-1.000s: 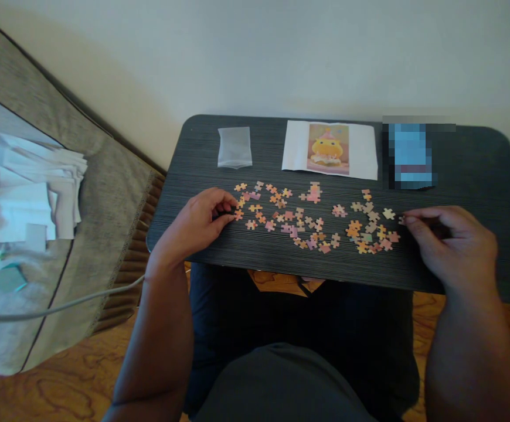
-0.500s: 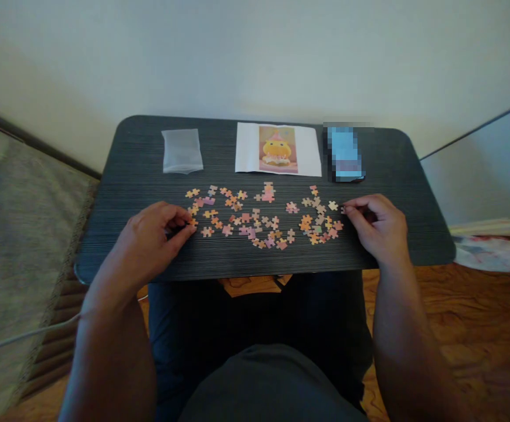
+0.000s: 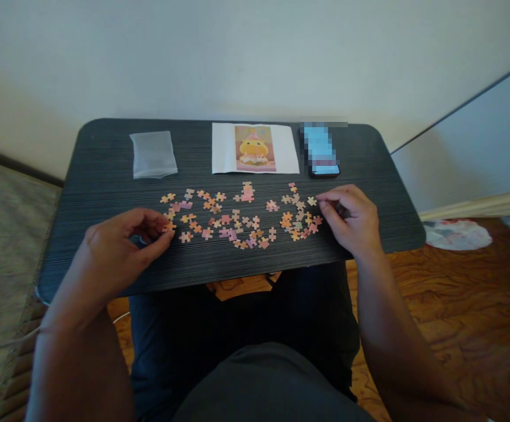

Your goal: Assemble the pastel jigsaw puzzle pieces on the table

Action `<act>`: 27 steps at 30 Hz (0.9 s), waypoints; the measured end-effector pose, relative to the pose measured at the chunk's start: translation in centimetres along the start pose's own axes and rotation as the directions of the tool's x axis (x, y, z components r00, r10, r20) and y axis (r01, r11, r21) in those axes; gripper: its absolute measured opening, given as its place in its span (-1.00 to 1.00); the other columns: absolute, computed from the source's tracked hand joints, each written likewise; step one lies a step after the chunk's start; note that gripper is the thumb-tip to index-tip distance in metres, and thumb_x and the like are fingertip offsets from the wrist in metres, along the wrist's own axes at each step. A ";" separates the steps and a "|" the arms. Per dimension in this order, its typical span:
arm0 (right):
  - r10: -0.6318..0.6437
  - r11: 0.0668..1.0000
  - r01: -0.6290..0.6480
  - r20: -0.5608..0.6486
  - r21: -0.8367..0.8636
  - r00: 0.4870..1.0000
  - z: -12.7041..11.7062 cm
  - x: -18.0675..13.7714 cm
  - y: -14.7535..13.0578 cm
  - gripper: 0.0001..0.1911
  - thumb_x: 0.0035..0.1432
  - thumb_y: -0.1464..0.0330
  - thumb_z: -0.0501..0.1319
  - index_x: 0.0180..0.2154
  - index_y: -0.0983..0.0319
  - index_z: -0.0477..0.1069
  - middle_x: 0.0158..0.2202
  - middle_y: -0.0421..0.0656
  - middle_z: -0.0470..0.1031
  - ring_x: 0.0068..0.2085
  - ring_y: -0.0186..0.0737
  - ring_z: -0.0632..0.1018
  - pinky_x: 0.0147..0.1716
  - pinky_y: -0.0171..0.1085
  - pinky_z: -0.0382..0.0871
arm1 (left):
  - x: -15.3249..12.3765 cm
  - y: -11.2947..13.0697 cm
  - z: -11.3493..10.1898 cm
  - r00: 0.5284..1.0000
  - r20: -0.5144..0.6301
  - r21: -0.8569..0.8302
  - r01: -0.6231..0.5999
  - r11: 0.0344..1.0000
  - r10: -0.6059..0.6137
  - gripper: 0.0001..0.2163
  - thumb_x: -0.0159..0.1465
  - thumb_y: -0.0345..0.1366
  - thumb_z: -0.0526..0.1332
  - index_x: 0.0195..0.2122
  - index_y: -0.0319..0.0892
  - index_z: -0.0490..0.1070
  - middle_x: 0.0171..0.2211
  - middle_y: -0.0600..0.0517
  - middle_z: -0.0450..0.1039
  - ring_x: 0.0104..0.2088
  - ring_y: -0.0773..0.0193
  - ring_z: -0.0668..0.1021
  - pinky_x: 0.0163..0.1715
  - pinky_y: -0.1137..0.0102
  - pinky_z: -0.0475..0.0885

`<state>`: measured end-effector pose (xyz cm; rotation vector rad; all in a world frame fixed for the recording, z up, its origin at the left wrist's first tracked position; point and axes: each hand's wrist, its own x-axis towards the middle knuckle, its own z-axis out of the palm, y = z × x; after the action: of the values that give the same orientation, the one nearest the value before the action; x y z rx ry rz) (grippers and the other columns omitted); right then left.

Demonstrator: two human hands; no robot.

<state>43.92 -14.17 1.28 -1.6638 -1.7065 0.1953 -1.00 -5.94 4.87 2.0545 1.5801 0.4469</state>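
Many small jigsaw puzzle pieces (image 3: 225,219) in pink, orange, yellow and tan lie spread over the middle of the dark table. At their left edge is my left hand (image 3: 127,237), its thumb and fingertips closed around an orange puzzle piece (image 3: 169,227). My right hand (image 3: 352,217) is at the right edge of the spread, fingertips pinched together beside a pale yellow puzzle piece (image 3: 312,201). What sits in that pinch is mostly hidden by the fingers. A reference picture (image 3: 255,148) of a yellow character in a pink hat lies behind the pieces.
The dark, ribbed table (image 3: 105,193) stands against a pale wall. A clear plastic bag (image 3: 153,155) lies at the back left, a phone (image 3: 325,170) with a blurred screen at the back right. A white plastic bag (image 3: 457,234) rests on the wooden floor.
The whole view has shifted, so the table appears further left. My right fingertips have come a little closer to the pale yellow puzzle piece. My left hand stays at the orange piece.
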 end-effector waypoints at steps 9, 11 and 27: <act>-0.334 0.941 0.329 0.344 0.074 0.878 2.2 4.7 -2.8 -0.48 0.51 0.46 0.18 0.22 -0.25 0.64 0.04 -0.17 0.57 0.11 0.07 0.58 0.15 0.18 0.47 | 1.3 2.6 2.4 0.989 -0.127 -0.349 -0.117 0.930 0.077 -0.82 0.35 -0.17 0.48 -0.06 -0.03 0.68 -0.09 0.02 0.73 -0.14 0.11 0.71 -0.08 0.16 0.61; -0.322 0.945 0.320 0.368 0.068 0.872 2.4 5.4 -2.9 -0.57 0.53 0.41 0.20 0.20 -0.18 0.66 0.02 -0.14 0.58 0.08 0.05 0.58 0.13 0.14 0.49 | 1.8 3.0 3.2 0.982 -0.158 -0.376 -0.161 0.913 0.108 -0.84 0.35 -0.19 0.48 -0.07 -0.03 0.69 -0.10 0.02 0.73 -0.17 0.14 0.71 -0.12 0.20 0.62; -0.324 0.943 0.304 0.572 0.134 0.754 3.7 8.2 -3.2 -0.83 0.49 0.34 0.32 0.02 0.09 0.68 -0.01 -0.07 0.60 0.13 0.06 0.57 0.19 0.07 0.46 | 3.4 3.5 6.5 0.897 -0.291 -0.223 -0.402 0.888 0.333 -0.84 0.39 -0.34 0.41 -0.04 -0.06 0.72 -0.14 0.01 0.73 -0.20 0.20 0.70 -0.11 0.25 0.59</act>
<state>40.06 -5.74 3.65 -1.3289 -2.4031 0.6281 6.27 -4.57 1.37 2.1373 1.1569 1.0394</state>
